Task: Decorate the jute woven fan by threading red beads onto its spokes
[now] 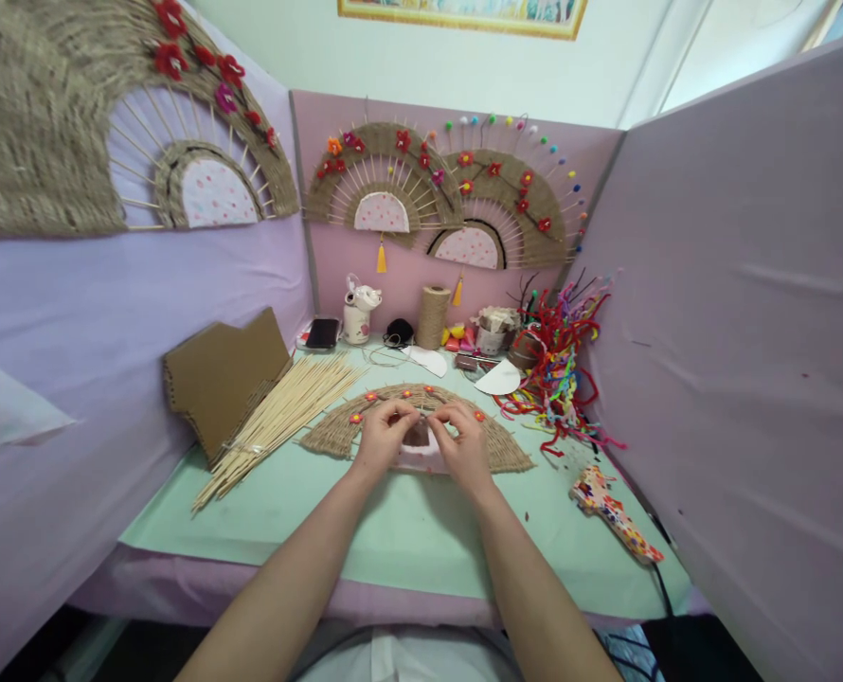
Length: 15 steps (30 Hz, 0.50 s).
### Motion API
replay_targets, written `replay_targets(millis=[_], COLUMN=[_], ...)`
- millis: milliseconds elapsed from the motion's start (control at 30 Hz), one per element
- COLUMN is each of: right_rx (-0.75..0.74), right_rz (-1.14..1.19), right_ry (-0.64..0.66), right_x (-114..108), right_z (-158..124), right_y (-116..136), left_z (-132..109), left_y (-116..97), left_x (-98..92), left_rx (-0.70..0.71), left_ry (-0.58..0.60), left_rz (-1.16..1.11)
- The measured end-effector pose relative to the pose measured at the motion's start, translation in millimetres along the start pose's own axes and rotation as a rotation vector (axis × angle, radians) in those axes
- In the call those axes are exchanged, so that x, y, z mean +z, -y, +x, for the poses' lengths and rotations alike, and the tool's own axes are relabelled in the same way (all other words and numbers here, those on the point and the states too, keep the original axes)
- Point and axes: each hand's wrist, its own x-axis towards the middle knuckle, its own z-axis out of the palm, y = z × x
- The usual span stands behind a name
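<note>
A woven twine fan [513, 445] with small red flowers lies on the green table cover, its half-round white dotted centre [421, 461] toward me. My left hand [387, 436] and my right hand [462, 443] meet over the middle of this fan. Both have thumb and fingers pinched together, fingertips nearly touching. What they pinch is too small to make out. Just below the fingertips shows a small dark brown piece [416, 435]; whether it is held or rests on the fan, I cannot tell.
A bundle of thin sticks [279, 426] and brown cardboard [226, 379] lie left. At right are a pile of coloured pipe cleaners [564, 350] and a patterned glue gun [617, 513] with a cord. A twine spool [433, 317] stands behind. Finished fans [385, 175] hang on the partitions.
</note>
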Motion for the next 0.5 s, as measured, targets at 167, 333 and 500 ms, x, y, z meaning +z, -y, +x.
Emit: replay_targets(millis=[167,333,500], right_rx=[0.035,0.073,0.079], right_rz=[0.042,-0.032,-0.053], right_ry=[0.042,0.032,0.085], right_x=[-1,-12,-17], right_z=[1,5,9], right_y=[2,4,13], left_z=[2,8,9], left_y=[-4,-4,1], left_x=[-5.0,-8.5,-7.5], left_rx=[0.019,-0.102,-0.045], left_ry=[-0.02,0.04,-0.021], left_rz=[0.023,0.039,0.087])
